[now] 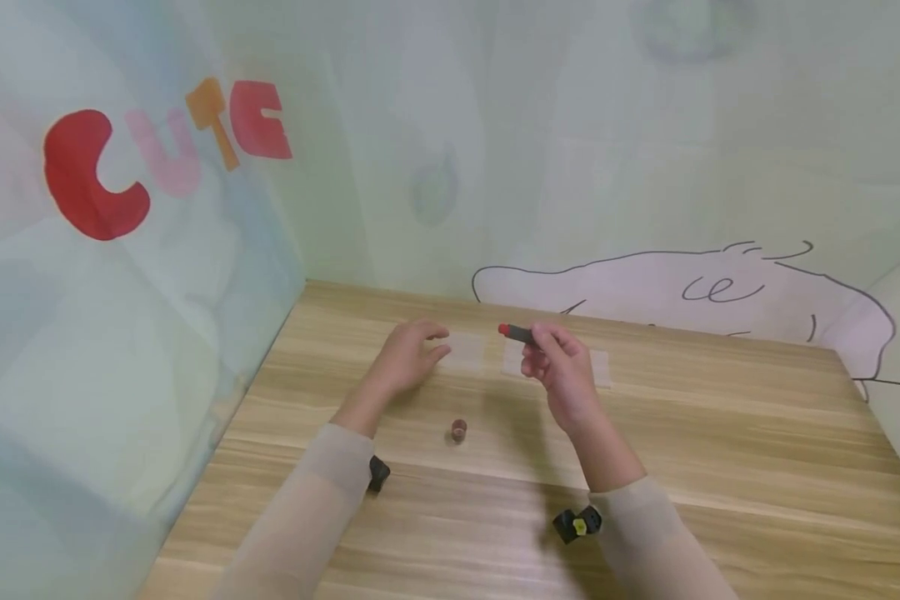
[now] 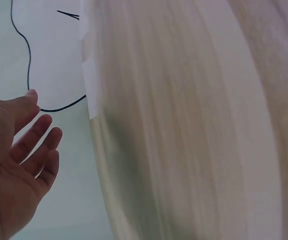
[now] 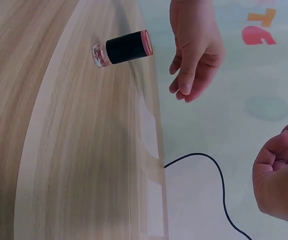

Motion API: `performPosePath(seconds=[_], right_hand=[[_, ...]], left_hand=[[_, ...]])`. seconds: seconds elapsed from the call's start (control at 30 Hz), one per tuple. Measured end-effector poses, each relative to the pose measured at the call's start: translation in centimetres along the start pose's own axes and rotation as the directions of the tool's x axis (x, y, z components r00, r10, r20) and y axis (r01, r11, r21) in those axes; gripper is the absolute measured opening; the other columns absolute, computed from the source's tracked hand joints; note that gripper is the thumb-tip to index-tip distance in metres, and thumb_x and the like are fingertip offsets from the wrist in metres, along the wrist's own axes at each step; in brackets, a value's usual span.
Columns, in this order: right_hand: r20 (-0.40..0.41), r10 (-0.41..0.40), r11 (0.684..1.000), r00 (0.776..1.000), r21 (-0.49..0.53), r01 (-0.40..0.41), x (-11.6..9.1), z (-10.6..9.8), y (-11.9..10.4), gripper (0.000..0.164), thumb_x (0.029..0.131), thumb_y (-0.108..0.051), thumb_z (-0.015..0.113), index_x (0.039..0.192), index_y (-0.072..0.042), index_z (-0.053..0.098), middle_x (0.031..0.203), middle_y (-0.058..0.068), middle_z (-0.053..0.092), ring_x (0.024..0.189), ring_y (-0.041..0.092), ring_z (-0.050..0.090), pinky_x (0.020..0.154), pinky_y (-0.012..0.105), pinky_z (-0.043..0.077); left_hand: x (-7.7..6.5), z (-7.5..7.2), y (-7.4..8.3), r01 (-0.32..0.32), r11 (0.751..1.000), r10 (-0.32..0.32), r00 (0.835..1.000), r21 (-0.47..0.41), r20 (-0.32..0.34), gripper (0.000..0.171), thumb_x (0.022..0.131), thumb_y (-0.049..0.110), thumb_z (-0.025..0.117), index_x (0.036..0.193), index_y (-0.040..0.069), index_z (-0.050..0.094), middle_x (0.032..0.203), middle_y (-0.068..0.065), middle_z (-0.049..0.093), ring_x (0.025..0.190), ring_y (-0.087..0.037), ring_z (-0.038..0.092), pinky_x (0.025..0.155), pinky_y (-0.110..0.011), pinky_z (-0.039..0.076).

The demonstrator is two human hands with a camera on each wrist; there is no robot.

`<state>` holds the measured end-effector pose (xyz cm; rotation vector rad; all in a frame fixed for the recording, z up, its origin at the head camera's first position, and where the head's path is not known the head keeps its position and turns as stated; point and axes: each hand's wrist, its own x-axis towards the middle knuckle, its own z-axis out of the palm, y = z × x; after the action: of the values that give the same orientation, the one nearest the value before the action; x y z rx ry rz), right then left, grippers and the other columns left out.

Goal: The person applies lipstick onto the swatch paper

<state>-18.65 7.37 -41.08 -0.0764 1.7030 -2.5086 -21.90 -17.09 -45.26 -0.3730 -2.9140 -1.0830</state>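
Note:
My right hand (image 1: pixel 566 371) pinches a lipstick (image 1: pixel 521 334), a dark tube with a red tip pointing left, above the table. In the right wrist view that hand (image 3: pixel 284 175) is at the right edge, where the lipstick is mostly cut off. My left hand (image 1: pixel 408 358) holds nothing; its fingers are relaxed and slightly bent, thumb apart, also in the left wrist view (image 2: pixel 21 160). Between the forearms, a small cap (image 1: pixel 459 430) stands upright on the table. Closer up, the cap (image 3: pixel 128 47) shows a black body, a pinkish rim and a clear end on the wood.
Pale, see-through strips (image 1: pixel 465 352) lie flat on the wood-grain table (image 1: pixel 720 433) near the hands. A printed cloth wall (image 1: pixel 495 167) rises behind and to the left. Dark wrist cameras (image 1: pixel 579 525) are strapped at both sleeves.

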Motion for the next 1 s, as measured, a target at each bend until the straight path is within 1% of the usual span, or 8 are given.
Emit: performPosePath(seconds=[0.23, 0.43, 0.53, 0.6, 0.77, 0.87, 0.93, 1.0], right_hand=[[-0.016, 0.01, 1.0, 1.0, -0.023, -0.011, 0.5, -0.1, 0.4, 0.021, 0.104, -0.016, 0.058, 0.086, -0.017, 0.068, 0.07, -0.003, 0.064, 0.056, 0.01, 0.056, 0.061, 0.022, 0.05], [-0.028, 0.028, 0.998, 0.999, -0.049, -0.029, 0.9, -0.1, 0.9, 0.016, 0.103, -0.016, 0.06, 0.088, -0.016, 0.067, 0.071, -0.002, 0.065, 0.056, 0.011, 0.057, 0.06, 0.021, 0.05], [-0.031, 0.035, 0.997, 0.999, -0.074, -0.037, 1.0, 0.0, 1.2, 0.015, 0.102, -0.017, 0.061, 0.089, -0.015, 0.066, 0.072, -0.002, 0.065, 0.057, 0.01, 0.057, 0.06, 0.021, 0.051], [-0.033, 0.037, 0.996, 0.999, -0.086, -0.039, 1.0, 0.0, 1.4, 0.014, 0.102, -0.017, 0.061, 0.089, -0.016, 0.067, 0.072, -0.003, 0.065, 0.057, 0.01, 0.058, 0.06, 0.021, 0.051], [-0.033, 0.028, 0.993, 0.999, -0.116, -0.032, 1.0, 0.0, 1.7, 0.013, 0.102, -0.017, 0.061, 0.091, -0.016, 0.067, 0.073, -0.003, 0.065, 0.058, 0.01, 0.058, 0.061, 0.022, 0.051], [-0.033, 0.03, 0.989, 0.999, -0.141, -0.035, 1.2, 0.1, 1.8, 0.01, 0.101, -0.016, 0.062, 0.093, -0.014, 0.067, 0.073, -0.002, 0.065, 0.059, 0.011, 0.059, 0.061, 0.022, 0.052], [-0.037, 0.036, 0.982, 0.999, -0.185, -0.043, 1.5, 0.3, 1.8, 0.009, 0.101, -0.017, 0.063, 0.097, -0.01, 0.067, 0.075, -0.001, 0.065, 0.06, 0.011, 0.06, 0.063, 0.023, 0.053], [-0.031, 0.036, 0.961, 0.999, -0.274, -0.043, 2.0, 0.6, 2.0, 0.013, 0.101, -0.019, 0.064, 0.103, -0.006, 0.068, 0.079, 0.001, 0.065, 0.061, 0.012, 0.061, 0.064, 0.024, 0.055]], left_hand=[[1.3, 0.7, -1.4, -0.009, 0.988, -0.002, 0.998, 0.156, 0.068, 0.033, 0.1, 0.02, 0.065, 0.128, 0.001, 0.066, 0.131, -0.017, 0.064, 0.125, -0.035, 0.057, 0.112, -0.048, 0.04], [1.8, 1.3, -2.1, -0.011, 0.972, -0.012, 0.995, 0.233, 0.096, 0.036, 0.1, 0.021, 0.065, 0.129, 0.001, 0.065, 0.13, -0.019, 0.063, 0.123, -0.037, 0.057, 0.111, -0.05, 0.041], [2.0, 1.6, -2.5, -0.006, 0.962, -0.028, 0.993, 0.273, 0.119, 0.039, 0.101, 0.024, 0.064, 0.133, 0.002, 0.063, 0.132, -0.019, 0.061, 0.123, -0.037, 0.057, 0.11, -0.05, 0.041], [2.1, 1.7, -2.6, 0.002, 0.957, -0.043, 0.99, 0.291, 0.137, 0.042, 0.101, 0.026, 0.062, 0.136, 0.003, 0.061, 0.135, -0.02, 0.058, 0.125, -0.037, 0.054, 0.111, -0.05, 0.04], [2.3, 1.9, -2.5, 0.047, 0.951, -0.103, 0.98, 0.307, 0.17, 0.048, 0.102, 0.031, 0.061, 0.144, 0.009, 0.055, 0.147, -0.021, 0.048, 0.135, -0.038, 0.045, 0.114, -0.051, 0.035], [2.4, 1.8, -2.4, 0.051, 0.943, -0.115, 0.977, 0.328, 0.179, 0.05, 0.102, 0.032, 0.062, 0.145, 0.01, 0.054, 0.149, -0.022, 0.046, 0.136, -0.038, 0.043, 0.114, -0.051, 0.035], [2.4, 1.8, -2.2, 0.046, 0.939, -0.113, 0.977, 0.34, 0.179, 0.049, 0.101, 0.032, 0.063, 0.144, 0.009, 0.056, 0.148, -0.022, 0.047, 0.135, -0.038, 0.043, 0.114, -0.051, 0.036], [2.4, 1.7, -2.1, 0.042, 0.937, -0.109, 0.978, 0.347, 0.177, 0.048, 0.101, 0.032, 0.063, 0.142, 0.008, 0.058, 0.146, -0.022, 0.048, 0.134, -0.037, 0.044, 0.113, -0.05, 0.037]])
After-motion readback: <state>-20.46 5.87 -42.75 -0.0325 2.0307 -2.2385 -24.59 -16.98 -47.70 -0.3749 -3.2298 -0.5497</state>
